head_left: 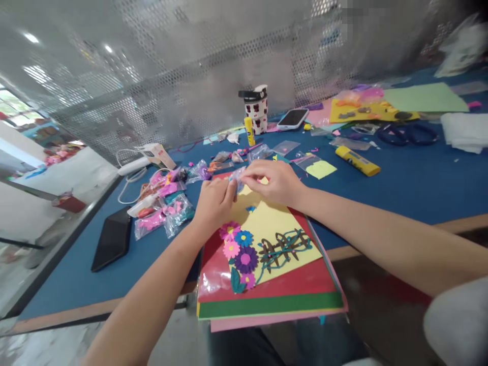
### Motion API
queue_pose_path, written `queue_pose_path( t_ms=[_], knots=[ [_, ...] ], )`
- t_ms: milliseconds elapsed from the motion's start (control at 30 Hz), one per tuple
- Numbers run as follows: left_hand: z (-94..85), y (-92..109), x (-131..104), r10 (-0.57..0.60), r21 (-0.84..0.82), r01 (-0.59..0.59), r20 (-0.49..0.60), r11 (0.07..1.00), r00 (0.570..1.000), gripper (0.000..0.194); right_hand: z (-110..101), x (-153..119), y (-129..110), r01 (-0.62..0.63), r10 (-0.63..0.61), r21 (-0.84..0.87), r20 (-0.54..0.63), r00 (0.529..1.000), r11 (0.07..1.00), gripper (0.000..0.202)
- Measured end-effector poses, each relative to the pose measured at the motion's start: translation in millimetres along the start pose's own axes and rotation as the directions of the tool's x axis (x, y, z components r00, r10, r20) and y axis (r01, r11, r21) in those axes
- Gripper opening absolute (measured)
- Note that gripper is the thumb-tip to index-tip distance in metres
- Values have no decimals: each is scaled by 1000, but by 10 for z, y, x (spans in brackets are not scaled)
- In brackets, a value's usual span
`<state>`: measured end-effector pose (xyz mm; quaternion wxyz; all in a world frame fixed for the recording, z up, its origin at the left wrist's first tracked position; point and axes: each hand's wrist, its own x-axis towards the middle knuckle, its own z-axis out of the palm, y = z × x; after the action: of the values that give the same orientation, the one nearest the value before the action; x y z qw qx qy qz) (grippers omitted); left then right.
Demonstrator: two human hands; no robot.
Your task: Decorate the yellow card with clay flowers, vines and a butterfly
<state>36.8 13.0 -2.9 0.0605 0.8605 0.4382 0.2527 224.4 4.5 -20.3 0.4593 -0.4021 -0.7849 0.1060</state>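
Observation:
My left hand [218, 201] and my right hand [276, 182] are close together over the top of a yellow sheet [278, 221]. Between them is a small clear plastic bag [238, 178], with the fingers of both hands closed on it. Below the hands, the sheet bears colourful clay flowers [244, 259] at its lower left and a brown fence shape [280, 249] with teal vines at its lower right. A small blue piece [250, 209] lies near the sheet's middle. Under the sheet is a stack of coloured sheets with a red one [267, 292] on top.
Bags of coloured clay [163, 203] and a black tablet [112, 239] lie on the left. At the back are a patterned cup [257, 112], a glue stick [249, 131] and a phone [293, 119]. A yellow tube [357, 160] and dark scissors [407, 135] lie on the right.

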Motion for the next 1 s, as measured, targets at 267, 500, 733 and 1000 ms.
queue_pose_path(
  t_ms=[267,500,733,1000],
  knots=[
    [61,6,6,30,108,-32,28,994,999,52,14,-6,-71,-110,94,-249,-76,993,962,19],
    [34,-12,-16,133,133,-115,-136,984,982,64,52,44,-51,-83,93,195,-42,995,977,24],
    [73,-36,-14,122,-106,-133,-103,985,987,64,107,110,-33,-191,178,661,87,980,726,16],
    [87,-9,-25,103,-216,-117,-73,969,992,60,172,11,41,-122,125,345,14,992,931,16]
  ],
)
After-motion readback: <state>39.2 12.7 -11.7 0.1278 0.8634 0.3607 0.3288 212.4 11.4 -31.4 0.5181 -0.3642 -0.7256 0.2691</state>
